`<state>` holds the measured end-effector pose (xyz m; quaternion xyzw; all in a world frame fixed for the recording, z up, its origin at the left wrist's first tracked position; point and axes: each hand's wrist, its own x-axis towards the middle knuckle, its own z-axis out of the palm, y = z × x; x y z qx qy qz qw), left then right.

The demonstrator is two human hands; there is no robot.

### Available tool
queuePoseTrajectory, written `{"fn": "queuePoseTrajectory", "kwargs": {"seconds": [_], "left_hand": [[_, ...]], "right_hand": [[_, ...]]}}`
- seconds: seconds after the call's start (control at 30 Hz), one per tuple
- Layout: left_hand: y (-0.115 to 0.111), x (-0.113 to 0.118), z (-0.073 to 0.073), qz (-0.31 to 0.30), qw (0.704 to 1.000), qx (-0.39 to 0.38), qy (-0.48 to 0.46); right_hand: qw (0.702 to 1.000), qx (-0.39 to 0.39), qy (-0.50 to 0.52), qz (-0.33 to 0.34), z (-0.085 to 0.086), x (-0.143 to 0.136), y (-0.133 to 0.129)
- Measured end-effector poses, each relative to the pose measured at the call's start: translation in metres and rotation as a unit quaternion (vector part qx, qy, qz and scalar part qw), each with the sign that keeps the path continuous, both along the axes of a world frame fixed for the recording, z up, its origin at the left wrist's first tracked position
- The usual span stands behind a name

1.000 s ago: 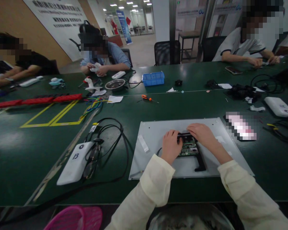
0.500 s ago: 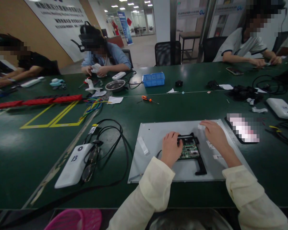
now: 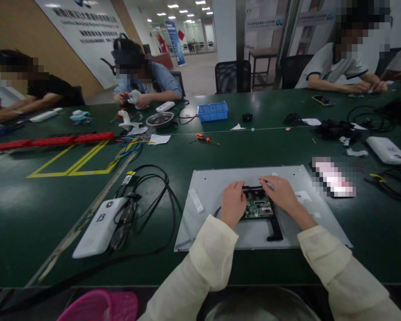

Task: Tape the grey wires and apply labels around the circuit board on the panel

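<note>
A grey metal panel (image 3: pixel 207 232) lies flat on the green table in front of me. On its middle sits a black frame (image 3: pixel 276 229) around a green circuit board (image 3: pixel 259 208). My left hand (image 3: pixel 234 203) grips the frame's upper left corner, its fingers curled over the edge. My right hand (image 3: pixel 279 191) is at the frame's upper right corner, thumb and fingertips pinched together; what they hold, if anything, is too small to make out. A clear strip (image 3: pixel 196 200) lies on the panel's left part.
Left of the panel are a white power bank (image 3: pixel 98 229), black cables and glasses (image 3: pixel 122 229). A phone (image 3: pixel 334 178) lies to the right. Beyond are an orange screwdriver (image 3: pixel 203 137), a blue basket (image 3: pixel 212 111) and a metal bowl (image 3: pixel 160 119). Several people sit across the table.
My right hand has moved left from the panel's upper right part to the black frame's corner. My left hand stays at the frame. The view has shifted slightly.
</note>
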<state>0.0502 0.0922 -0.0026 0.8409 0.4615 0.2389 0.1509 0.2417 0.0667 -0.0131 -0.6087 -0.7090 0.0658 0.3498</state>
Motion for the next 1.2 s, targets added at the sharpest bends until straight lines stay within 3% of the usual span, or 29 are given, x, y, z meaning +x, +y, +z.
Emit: {"fn": "queuePoseTrajectory", "kwargs": {"seconds": [0.33,0.57,0.73,0.93,1.2], "left_hand": [[0.006,0.000,-0.006,-0.009,0.999,-0.014,-0.039],[0.011,-0.004,-0.005,0.007,0.998,0.010,-0.057],[0.012,-0.004,-0.007,0.013,0.998,0.009,-0.059],[0.012,-0.004,-0.007,0.014,0.999,0.018,-0.048],[0.013,-0.003,-0.008,0.012,0.999,0.022,-0.046]], "right_hand": [[1.000,0.010,-0.024,-0.009,-0.002,0.006,0.002],[0.992,0.029,-0.080,-0.092,-0.004,0.051,0.006],[0.993,0.005,-0.097,-0.061,-0.009,0.072,0.007],[0.991,-0.023,-0.129,-0.028,-0.013,0.076,0.007],[0.982,-0.030,-0.171,-0.073,-0.010,0.071,0.007]]}}
